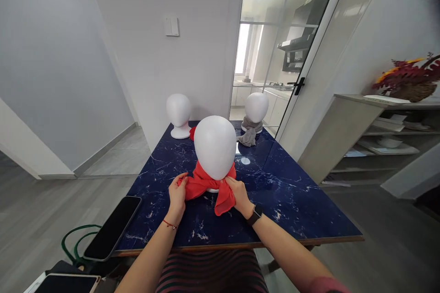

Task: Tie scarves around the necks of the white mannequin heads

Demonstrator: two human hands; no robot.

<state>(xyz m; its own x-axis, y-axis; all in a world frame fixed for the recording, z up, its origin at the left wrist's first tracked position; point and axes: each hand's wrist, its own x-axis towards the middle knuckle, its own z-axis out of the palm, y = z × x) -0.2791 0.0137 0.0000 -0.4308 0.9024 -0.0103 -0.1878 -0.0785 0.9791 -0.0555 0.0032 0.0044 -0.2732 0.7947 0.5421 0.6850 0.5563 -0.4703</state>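
Observation:
A white mannequin head (215, 144) stands upright on the table in front of me. Round its neck goes a red scarf (196, 186), crossed over at the front, one end hanging down below the chin. My left hand (178, 192) pinches the scarf's end at the left of the neck. On the other side, the fingers of my right hand (239, 196) are closed on the scarf close under the chin, beside the hanging end. The white base is mostly covered by the cloth.
The dark blue marbled table (288, 206) also holds a bare white mannequin head (178, 112) at back left and another mannequin head (256, 107) wearing a grey scarf (250, 133) at back right. A black phone (113, 226) lies at the left front edge. A shelf unit (371, 132) stands right.

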